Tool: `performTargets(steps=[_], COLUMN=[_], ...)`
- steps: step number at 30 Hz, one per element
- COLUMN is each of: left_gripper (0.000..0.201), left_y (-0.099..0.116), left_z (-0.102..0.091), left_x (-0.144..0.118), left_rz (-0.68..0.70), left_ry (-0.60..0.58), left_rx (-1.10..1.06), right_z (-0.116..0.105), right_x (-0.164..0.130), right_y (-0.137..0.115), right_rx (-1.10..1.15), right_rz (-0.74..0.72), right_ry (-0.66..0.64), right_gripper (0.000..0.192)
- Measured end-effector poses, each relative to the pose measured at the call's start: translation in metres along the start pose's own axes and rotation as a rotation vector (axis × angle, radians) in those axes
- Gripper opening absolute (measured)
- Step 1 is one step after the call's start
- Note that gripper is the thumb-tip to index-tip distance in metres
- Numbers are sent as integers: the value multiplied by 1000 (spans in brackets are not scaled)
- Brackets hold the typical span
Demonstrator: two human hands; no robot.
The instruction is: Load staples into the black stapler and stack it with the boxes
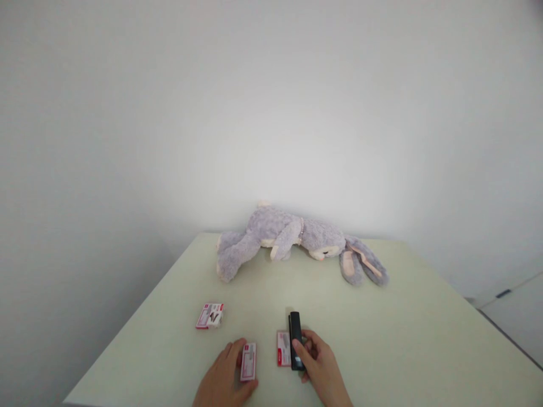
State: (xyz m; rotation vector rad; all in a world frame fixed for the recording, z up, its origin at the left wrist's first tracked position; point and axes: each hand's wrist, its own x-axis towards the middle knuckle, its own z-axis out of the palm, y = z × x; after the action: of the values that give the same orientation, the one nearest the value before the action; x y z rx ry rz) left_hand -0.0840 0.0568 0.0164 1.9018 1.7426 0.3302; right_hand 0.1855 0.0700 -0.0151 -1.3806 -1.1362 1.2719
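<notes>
Nearby, on the pale green counter (382,339), her right hand (320,367) had its fingers clenched around a slim black stapler (296,339), while the left hand (224,379) pinched a small red-and-white staple box (248,362).

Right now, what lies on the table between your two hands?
In the head view, one small red-and-white box lies flat between the left hand and right hand.

I can read nothing here: the red-and-white printing on the small box (249,362) under my left hand (224,380), on the box (283,348) at nine o'clock of the stapler (296,339), and on the farther box (210,315) at eleven o'clock is too small.
</notes>
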Motion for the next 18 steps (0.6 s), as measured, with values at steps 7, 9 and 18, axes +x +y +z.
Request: performTargets(steps=[7,9,18], left_gripper=[63,65,80], left_y=[67,77,84], left_z=[-7,-1,23], left_x=[30,39,55], left_rz=[257,322,414], left_ry=[65,11,-97], left_rx=[-72,-67,-49], right_z=[-1,-2,-5], right_x=[2,2,-5], right_y=[3,2,2], right_rx=[9,24,96], right_rz=[2,7,19], right_ry=[-22,-30,-95], right_gripper=[61,61,59])
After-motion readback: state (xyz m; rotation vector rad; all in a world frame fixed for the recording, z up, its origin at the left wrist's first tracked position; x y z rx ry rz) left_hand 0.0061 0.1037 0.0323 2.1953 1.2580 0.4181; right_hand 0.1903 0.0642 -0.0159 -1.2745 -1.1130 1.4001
